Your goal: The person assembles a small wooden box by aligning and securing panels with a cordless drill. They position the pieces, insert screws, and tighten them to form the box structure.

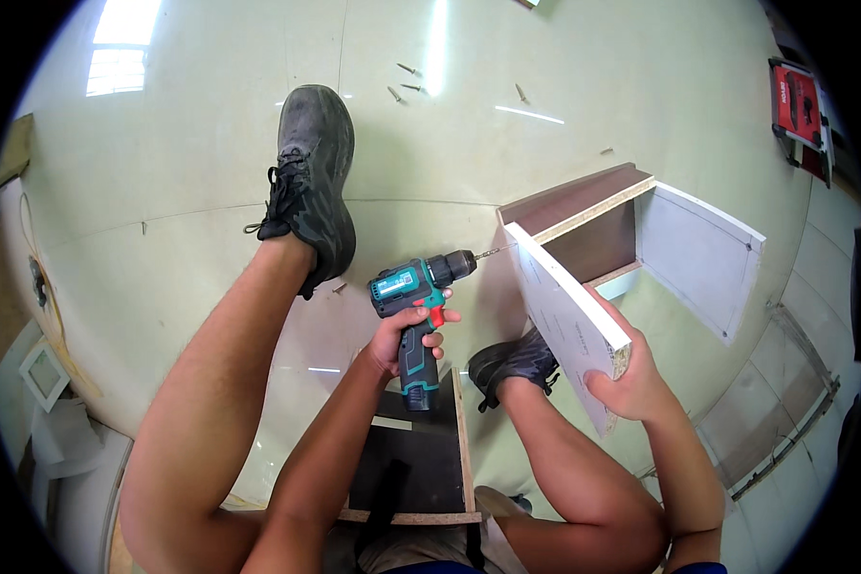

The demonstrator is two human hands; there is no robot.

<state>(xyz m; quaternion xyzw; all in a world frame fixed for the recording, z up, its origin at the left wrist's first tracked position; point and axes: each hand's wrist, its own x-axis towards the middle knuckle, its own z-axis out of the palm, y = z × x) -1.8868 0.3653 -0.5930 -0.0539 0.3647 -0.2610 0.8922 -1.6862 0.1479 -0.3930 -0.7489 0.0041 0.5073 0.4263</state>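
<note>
A teal and black cordless drill (413, 325) is in my left hand (400, 337), whose fingers wrap round its handle near the red trigger. Its bit (494, 253) points right, and the tip is at the edge of a white chipboard panel (562, 311); whether it touches cannot be made out. My right hand (631, 378) grips that panel by its near end. The panel is one side of an open box frame, along with a brown board (584, 196) at the back and another white panel (703, 251) on the right.
Several screws (410, 87) lie on the pale glossy floor ahead. A dark board piece with chipboard edges (407, 469) sits between my legs. My shoes (314, 172) flank the work. A red case (800, 110) stands far right; panels and scraps (67, 440) lie at left.
</note>
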